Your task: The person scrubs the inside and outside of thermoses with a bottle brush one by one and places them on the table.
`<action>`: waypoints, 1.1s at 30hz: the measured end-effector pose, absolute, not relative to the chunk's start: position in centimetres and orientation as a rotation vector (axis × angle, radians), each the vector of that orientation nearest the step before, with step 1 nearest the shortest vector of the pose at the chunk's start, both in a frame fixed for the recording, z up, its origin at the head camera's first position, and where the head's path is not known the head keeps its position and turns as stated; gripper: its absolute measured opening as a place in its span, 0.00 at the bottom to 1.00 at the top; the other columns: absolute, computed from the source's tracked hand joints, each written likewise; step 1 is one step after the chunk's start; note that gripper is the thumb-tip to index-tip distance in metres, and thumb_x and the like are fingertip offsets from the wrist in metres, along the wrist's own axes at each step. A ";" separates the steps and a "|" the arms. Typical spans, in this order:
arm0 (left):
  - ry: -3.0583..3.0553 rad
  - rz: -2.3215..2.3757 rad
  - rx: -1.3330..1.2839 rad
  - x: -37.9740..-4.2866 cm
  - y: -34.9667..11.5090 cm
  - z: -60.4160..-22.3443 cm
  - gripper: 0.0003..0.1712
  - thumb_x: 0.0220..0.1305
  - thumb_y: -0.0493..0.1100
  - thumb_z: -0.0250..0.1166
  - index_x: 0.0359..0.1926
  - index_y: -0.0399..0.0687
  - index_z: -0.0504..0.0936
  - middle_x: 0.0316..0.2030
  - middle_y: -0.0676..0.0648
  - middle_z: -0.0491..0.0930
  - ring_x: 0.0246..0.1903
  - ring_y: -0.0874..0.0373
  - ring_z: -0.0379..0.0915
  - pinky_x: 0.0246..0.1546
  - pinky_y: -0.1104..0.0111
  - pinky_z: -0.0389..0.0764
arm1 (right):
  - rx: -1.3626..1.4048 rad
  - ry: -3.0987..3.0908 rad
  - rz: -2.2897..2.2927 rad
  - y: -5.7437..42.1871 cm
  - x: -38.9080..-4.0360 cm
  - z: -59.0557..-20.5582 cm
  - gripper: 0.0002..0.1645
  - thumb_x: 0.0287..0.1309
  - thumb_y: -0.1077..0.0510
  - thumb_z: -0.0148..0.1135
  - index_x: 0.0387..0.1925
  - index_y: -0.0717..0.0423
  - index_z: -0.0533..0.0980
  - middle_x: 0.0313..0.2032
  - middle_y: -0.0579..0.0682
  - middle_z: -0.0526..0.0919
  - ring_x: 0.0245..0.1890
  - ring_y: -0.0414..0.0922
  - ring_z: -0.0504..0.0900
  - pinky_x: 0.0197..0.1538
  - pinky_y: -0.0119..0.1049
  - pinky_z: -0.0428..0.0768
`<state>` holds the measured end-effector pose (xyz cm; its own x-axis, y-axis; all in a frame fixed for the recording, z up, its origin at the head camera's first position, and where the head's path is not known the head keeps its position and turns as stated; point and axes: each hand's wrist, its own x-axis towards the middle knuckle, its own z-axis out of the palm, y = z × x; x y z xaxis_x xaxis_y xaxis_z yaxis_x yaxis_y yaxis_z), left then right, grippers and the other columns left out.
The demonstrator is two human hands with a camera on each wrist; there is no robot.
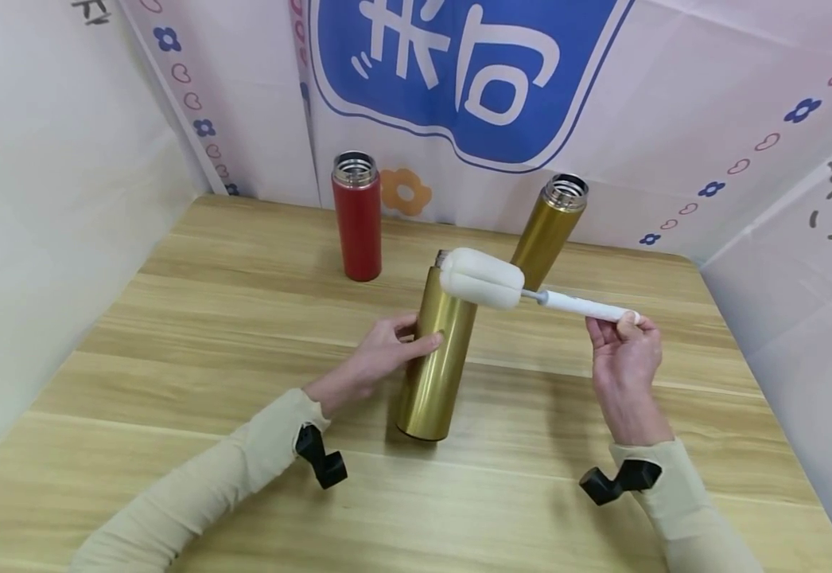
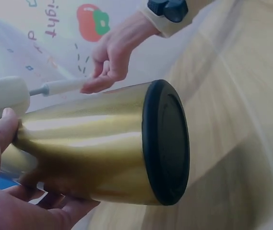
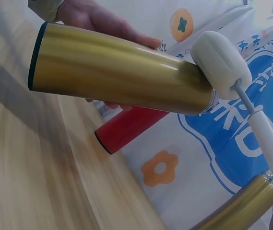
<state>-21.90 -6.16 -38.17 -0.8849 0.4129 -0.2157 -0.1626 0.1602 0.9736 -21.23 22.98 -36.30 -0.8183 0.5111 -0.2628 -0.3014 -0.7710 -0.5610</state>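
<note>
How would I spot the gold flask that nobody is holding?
On the wooden table, look along the far edge, below the blue sign. Right of the red flask is the unheld gold flask, its mouth open. Colour sets it apart from the red one; the left hand grips the other gold flask.

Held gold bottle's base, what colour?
Black. The base shows best in the left wrist view.

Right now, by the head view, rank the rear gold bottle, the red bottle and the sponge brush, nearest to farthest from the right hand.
1. Sponge brush: held in the right hand.
2. Rear gold bottle: ahead and to the left.
3. Red bottle: farther left, also at the back.
</note>
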 end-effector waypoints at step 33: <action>1.501 2.174 0.031 -23.4 -7.0 -38.9 0.32 0.68 0.52 0.53 0.64 0.35 0.58 0.48 0.48 0.71 0.46 0.59 0.72 0.58 0.61 0.71 | -0.635 -1.189 2.587 21.8 -18.0 -39.3 0.05 0.65 0.63 0.45 0.31 0.56 0.62 0.29 0.53 0.75 0.25 0.48 0.85 0.34 0.36 0.85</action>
